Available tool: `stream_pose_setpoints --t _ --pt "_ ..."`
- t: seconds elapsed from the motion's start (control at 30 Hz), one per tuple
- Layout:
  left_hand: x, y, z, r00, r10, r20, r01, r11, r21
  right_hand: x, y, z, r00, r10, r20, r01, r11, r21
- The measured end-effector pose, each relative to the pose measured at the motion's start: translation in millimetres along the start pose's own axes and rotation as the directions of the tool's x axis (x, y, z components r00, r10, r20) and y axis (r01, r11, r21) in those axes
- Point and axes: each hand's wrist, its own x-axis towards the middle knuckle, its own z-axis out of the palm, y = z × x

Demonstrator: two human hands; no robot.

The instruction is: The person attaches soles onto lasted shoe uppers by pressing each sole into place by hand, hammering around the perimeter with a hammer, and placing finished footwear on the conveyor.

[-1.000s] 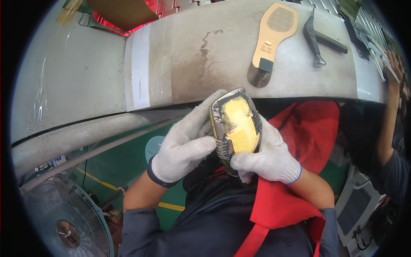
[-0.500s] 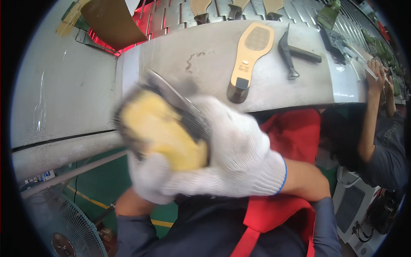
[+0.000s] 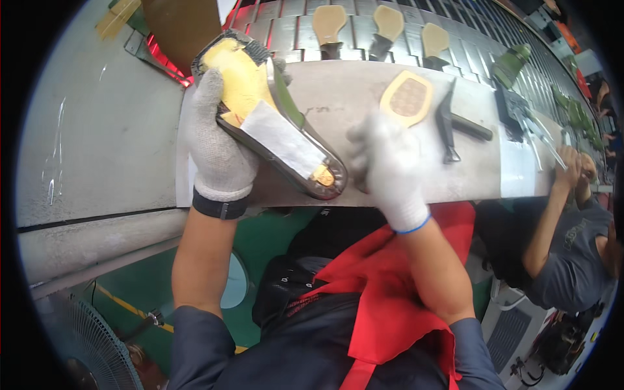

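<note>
My left hand [image 3: 221,153], in a white knit glove, grips a dark green shoe upper [image 3: 281,97] by its forepart. Its underside faces up, showing a yellow area, a pale strip along the middle and a small yellow patch near the heel. My right hand [image 3: 396,172], also gloved, is smeared by motion, so its fingers do not read clearly. It hovers over or touches the heel end of a tan shoe sole [image 3: 407,99] lying on the bench; that end is hidden behind it. To the sole's right lies a hammer [image 3: 469,127] with a dark handle.
Several tan soles with dark heels [image 3: 329,26] rest on the slatted metal conveyor [image 3: 286,29] behind the bench. A green upper [image 3: 512,65] and metal tools [image 3: 520,117] lie right. A co-worker's hands [image 3: 573,166] are at the far right. A fan [image 3: 97,351] stands lower left.
The shoe upper, earlier blurred between both hands near my body, is now up and forward in my left hand. My right hand has left it and moved right to the sole.
</note>
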Motion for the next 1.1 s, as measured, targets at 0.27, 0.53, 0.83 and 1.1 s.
stream_pose_setpoints --t 0.27,0.53,0.83,1.1 --pt "-9 -3 -10 0.994 0.035 -0.101 -0.022 0.992 0.126 14 9 -3 0.958 -0.136 0.254 0.194 0.956 -0.22" --pt "-21 -4 -5 0.999 0.027 0.044 -0.038 0.96 0.277 4 22 -40 0.971 -0.11 0.21 0.162 0.955 -0.247" --pt "-21 -2 8 0.996 0.026 0.082 -0.037 0.989 0.14 -84 23 -114 0.971 -0.206 0.117 0.237 0.863 -0.446" --pt "-22 -45 61 0.958 -0.037 0.284 -0.009 0.987 0.159 -124 22 -140 0.684 0.603 0.411 -0.73 0.558 0.396"
